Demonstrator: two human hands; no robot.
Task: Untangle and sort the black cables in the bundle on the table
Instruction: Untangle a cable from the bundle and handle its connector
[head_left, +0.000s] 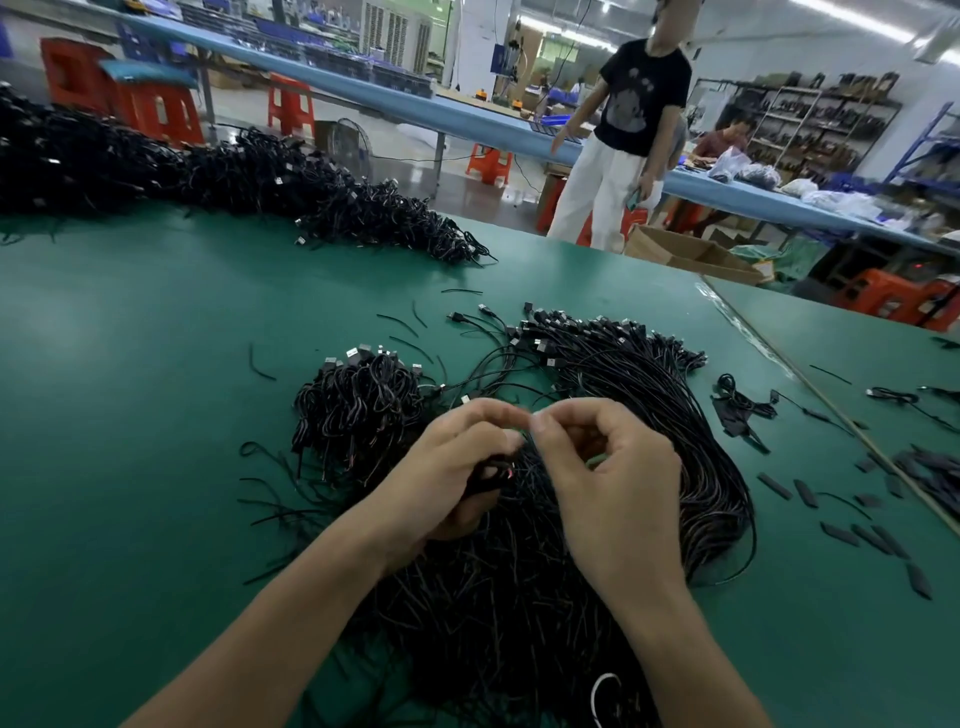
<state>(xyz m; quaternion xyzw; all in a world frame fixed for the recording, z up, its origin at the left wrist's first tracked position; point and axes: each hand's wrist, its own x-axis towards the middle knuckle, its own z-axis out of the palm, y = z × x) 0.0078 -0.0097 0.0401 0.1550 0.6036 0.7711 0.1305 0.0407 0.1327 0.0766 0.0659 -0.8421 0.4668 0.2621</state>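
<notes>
Beneath your hands the bundle (519, 597) lies on the desk (156, 415); your left hand (457, 478) grips a clump of it, and your right hand (608, 478) pinches at its strands. If you pull hard, neighbouring loops may cinch into knots.

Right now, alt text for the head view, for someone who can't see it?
A person's left hand and right hand pinch at strands atop a big bundle of black cables on a green table. A smaller coiled bunch lies to its left, a long cable pile at the far edge; another person stands beyond.
</notes>
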